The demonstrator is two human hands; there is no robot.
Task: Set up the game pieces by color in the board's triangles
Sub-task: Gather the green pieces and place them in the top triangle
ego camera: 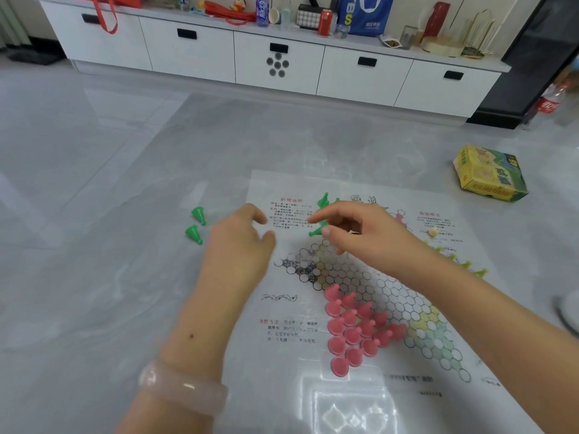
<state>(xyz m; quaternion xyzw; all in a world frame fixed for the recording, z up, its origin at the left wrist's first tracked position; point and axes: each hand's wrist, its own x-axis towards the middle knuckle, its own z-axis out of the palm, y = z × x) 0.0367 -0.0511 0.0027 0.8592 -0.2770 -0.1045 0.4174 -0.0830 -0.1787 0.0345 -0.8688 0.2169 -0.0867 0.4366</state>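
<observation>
The right hand (pixel 351 228) pinches a small green cone-shaped plastic game piece (pixel 317 230) between thumb and forefinger; the piece lies tipped, its long axis running roughly from 8 to 2 o'clock, narrow tip toward 8. It hangs just above the printed plastic-sheet game board (pixel 360 308), at about 12 o'clock from the board's near-left triangle of white circles on a dark ground (pixel 297 266), which holds no pieces. The move ahead, I judge, turns on that short drop toward 6 or 7 o'clock and on standing the piece upright, base down.

The left hand (pixel 241 242) hovers at 9 o'clock of the pinch, fingers loosely curled, holding nothing that I can see; a pale pink bangle (pixel 185 391) sits on its wrist. It is the nearer hand to two loose green cones (pixel 195 225) lying on the grey floor at its 9 o'clock.

A cluster of pink pieces (pixel 357 330) already fills the triangle at 6 o'clock. More green pieces (pixel 323 200) stand at 12 o'clock behind the right hand. The right forearm crosses the board from 4 o'clock.
</observation>
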